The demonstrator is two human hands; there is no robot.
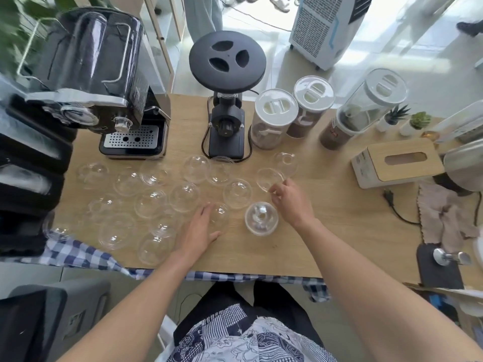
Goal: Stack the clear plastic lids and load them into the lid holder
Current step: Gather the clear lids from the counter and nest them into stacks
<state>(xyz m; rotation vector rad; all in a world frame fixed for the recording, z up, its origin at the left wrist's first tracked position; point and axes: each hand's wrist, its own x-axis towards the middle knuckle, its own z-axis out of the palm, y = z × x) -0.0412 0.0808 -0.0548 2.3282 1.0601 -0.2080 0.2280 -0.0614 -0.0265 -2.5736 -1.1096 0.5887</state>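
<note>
Several clear dome lids lie scattered across the wooden table (326,231). A short stack of lids (261,218) stands between my hands. My right hand (290,199) pinches the near rim of a tilted lid (269,178), lifting that edge. My left hand (200,228) lies flat on the table with its fingers spread, and its fingertips touch a single lid (219,214). At the far left stands a black holder (28,178) with stacked compartments, blurred.
An espresso machine (104,82) and a black grinder (226,100) stand behind the lids. Three white-lidded jars (274,118) and a wooden-topped tissue box (397,163) sit at the back right. A checked cloth (83,253) hangs over the front left edge.
</note>
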